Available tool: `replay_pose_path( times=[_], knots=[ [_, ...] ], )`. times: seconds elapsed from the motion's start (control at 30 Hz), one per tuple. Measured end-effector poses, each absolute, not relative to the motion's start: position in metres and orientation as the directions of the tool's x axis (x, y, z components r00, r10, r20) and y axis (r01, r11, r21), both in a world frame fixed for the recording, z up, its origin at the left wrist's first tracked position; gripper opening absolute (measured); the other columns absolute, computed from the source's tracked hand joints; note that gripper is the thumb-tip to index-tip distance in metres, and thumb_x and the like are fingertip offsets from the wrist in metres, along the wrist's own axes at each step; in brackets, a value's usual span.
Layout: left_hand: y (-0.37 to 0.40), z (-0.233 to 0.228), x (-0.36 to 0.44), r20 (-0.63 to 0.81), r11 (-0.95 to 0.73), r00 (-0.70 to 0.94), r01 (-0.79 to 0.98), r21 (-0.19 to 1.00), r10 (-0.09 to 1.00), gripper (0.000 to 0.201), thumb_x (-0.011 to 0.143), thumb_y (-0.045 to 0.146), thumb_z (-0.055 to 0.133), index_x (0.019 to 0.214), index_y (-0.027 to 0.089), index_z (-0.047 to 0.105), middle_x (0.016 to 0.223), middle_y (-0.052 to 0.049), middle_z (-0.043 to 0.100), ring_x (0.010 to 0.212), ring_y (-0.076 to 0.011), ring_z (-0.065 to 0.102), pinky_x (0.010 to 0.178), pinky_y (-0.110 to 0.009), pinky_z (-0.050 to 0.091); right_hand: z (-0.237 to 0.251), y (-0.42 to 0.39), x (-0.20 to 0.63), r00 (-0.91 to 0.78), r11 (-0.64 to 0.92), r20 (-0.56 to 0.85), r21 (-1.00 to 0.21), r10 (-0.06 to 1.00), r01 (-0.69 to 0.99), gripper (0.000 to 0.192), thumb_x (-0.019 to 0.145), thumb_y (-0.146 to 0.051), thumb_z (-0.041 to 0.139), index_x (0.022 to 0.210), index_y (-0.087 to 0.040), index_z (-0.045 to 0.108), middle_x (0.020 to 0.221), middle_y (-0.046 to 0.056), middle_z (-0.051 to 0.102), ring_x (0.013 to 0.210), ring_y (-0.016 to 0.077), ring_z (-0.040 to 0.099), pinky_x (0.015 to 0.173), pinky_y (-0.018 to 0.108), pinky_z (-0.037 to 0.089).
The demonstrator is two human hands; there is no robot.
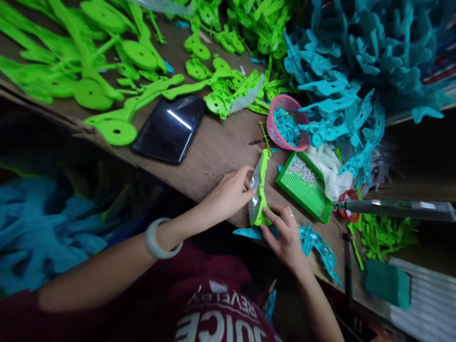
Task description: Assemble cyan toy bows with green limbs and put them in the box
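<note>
A green plastic part (262, 187) with a clear film piece (255, 192) against it stands on the wooden table's (213, 152) near edge. My left hand (230, 194) pinches the film side of it; a pale bangle (159, 240) circles that wrist. My right hand (285, 235) grips the part's lower end from the right. A teal plastic part (313, 242) lies under my right hand at the table edge.
A green tray (301, 194) holding small metal bits sits right of the part, a pink basket (287, 126) of teal pieces behind it. A dark phone (171, 128) lies left. Green parts (107, 71) and teal parts (356, 71) are heaped behind.
</note>
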State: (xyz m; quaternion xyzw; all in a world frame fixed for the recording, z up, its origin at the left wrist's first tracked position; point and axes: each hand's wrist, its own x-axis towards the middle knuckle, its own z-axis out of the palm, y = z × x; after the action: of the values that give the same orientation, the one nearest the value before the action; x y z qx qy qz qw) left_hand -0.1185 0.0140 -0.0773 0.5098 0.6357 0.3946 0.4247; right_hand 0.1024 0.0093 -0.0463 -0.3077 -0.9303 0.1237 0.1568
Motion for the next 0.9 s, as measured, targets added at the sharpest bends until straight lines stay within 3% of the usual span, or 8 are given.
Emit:
replay_pose_path(
  times=[0.23, 0.57, 0.77, 0.9],
  knots=[
    [0.010, -0.077, -0.111, -0.106, 0.148, -0.154, 0.287, 0.947, 0.982, 0.031, 0.085, 0.007, 0.063, 0.112, 0.018, 0.053, 0.096, -0.005, 0.070, 0.079, -0.0173, 0.070, 0.071, -0.029, 0.055, -0.040, 0.002, 0.103, -0.777, 0.789, 0.174, -0.259, 0.605, 0.557, 0.043, 0.093, -0.017, 0.065, 0.135, -0.024, 0.057, 0.116, 0.012, 0.063, 0.105, 0.0253, 0.060, 0.087, 0.043, 0.054],
    [0.008, -0.081, -0.109, -0.082, 0.132, -0.166, 0.319, 0.939, 0.983, 0.022, 0.087, 0.011, 0.062, 0.106, 0.018, 0.054, 0.089, -0.002, 0.066, 0.074, -0.0165, 0.065, 0.077, -0.033, 0.056, -0.030, 0.003, 0.094, -0.782, 0.780, 0.089, -0.209, 0.616, 0.590, 0.040, 0.097, -0.020, 0.062, 0.136, -0.026, 0.058, 0.110, 0.011, 0.063, 0.099, 0.0249, 0.061, 0.082, 0.042, 0.057],
    [-0.003, -0.089, -0.106, 0.079, -0.008, -0.160, 0.405, 0.914, 0.984, 0.014, 0.091, 0.014, 0.060, 0.105, 0.017, 0.060, 0.102, -0.006, 0.065, 0.083, -0.0178, 0.066, 0.081, -0.035, 0.059, -0.025, 0.006, 0.093, -0.812, 0.806, -0.005, -0.124, 0.583, 0.579, 0.035, 0.098, -0.024, 0.058, 0.134, -0.023, 0.060, 0.107, 0.014, 0.062, 0.096, 0.0273, 0.059, 0.080, 0.044, 0.057],
    [-0.030, -0.091, -0.100, 0.345, -0.270, -0.020, 0.584, 0.766, 0.938, 0.019, 0.098, 0.014, 0.047, 0.108, 0.015, 0.064, 0.119, -0.013, 0.065, 0.104, -0.0238, 0.068, 0.089, -0.039, 0.058, -0.022, 0.015, 0.093, -0.848, 0.843, -0.043, -0.090, 0.529, 0.530, 0.034, 0.099, -0.027, 0.057, 0.132, -0.020, 0.061, 0.104, 0.014, 0.064, 0.095, 0.0271, 0.059, 0.081, 0.044, 0.057]
  ],
)
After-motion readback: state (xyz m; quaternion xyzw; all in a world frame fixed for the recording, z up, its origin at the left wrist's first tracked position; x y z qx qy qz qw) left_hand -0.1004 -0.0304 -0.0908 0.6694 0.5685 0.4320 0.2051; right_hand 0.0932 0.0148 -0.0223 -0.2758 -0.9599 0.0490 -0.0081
